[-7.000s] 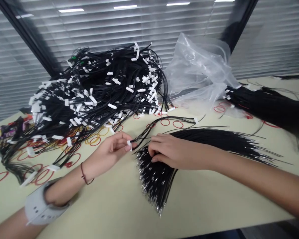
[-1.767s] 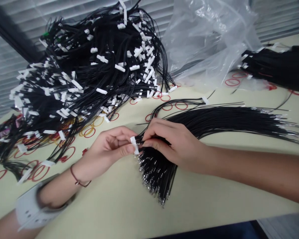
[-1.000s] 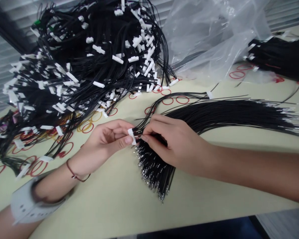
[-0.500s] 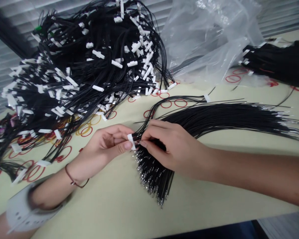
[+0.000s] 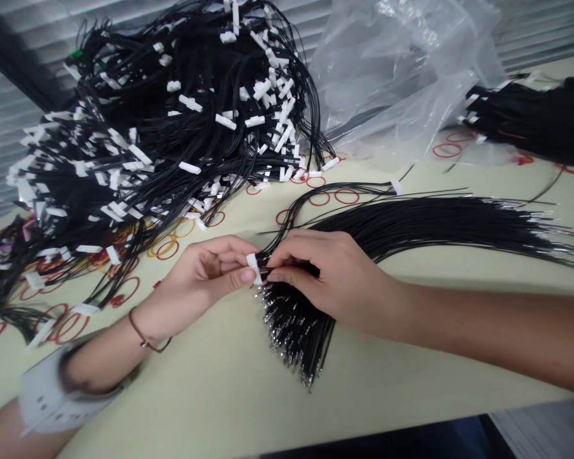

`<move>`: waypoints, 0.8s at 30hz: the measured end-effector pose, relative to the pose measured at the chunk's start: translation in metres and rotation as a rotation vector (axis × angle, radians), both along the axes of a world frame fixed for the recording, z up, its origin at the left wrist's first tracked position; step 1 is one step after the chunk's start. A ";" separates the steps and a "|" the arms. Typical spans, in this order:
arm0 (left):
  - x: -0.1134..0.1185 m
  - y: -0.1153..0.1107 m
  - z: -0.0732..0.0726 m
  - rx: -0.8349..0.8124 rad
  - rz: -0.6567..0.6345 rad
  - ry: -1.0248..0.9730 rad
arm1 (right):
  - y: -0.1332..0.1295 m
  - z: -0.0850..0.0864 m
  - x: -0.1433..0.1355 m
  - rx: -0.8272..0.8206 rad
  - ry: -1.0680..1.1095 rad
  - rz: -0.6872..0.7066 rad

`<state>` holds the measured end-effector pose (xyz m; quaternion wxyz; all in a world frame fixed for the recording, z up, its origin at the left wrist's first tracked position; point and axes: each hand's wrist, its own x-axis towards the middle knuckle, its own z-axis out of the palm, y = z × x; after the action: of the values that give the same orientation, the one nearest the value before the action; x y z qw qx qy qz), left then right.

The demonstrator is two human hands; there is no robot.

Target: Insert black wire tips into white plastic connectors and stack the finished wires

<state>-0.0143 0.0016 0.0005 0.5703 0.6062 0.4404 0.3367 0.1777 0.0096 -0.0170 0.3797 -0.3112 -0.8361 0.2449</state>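
Between the thumb and fingers of my left hand (image 5: pixel 210 271) is a white connector housing (image 5: pixel 254 268), with black wires running out of its right side. My right hand (image 5: pixel 325 268) is closed in a pinch on a thin black wire (image 5: pixel 266 273) just right of the housing; the wire's end is too small to make out. Beneath my right hand lies a thick bundle of black wires (image 5: pixel 299 325), its metal-tipped ends fanned toward me. The bundle's other end (image 5: pixel 459 220) stretches right across the table.
A large heap of black wires with white connectors (image 5: pixel 186 115) fills the back left. A clear plastic bag (image 5: pixel 387 83) lies behind, with another dark wire bundle (image 5: pixel 540 121) at right. Red rubber bands (image 5: pixel 347 197) are scattered over the pale table (image 5: pixel 186 395).
My right fingertips have shifted slightly left, closer to the white connector housing. The housing stays in my left hand.
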 end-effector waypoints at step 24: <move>0.002 -0.004 0.003 0.015 0.047 0.072 | -0.004 0.000 0.001 -0.087 0.116 0.027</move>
<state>-0.0124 -0.0025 0.0031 0.5415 0.6117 0.4723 0.3310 0.1790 0.0059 -0.0174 0.4104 -0.3012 -0.8054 0.3036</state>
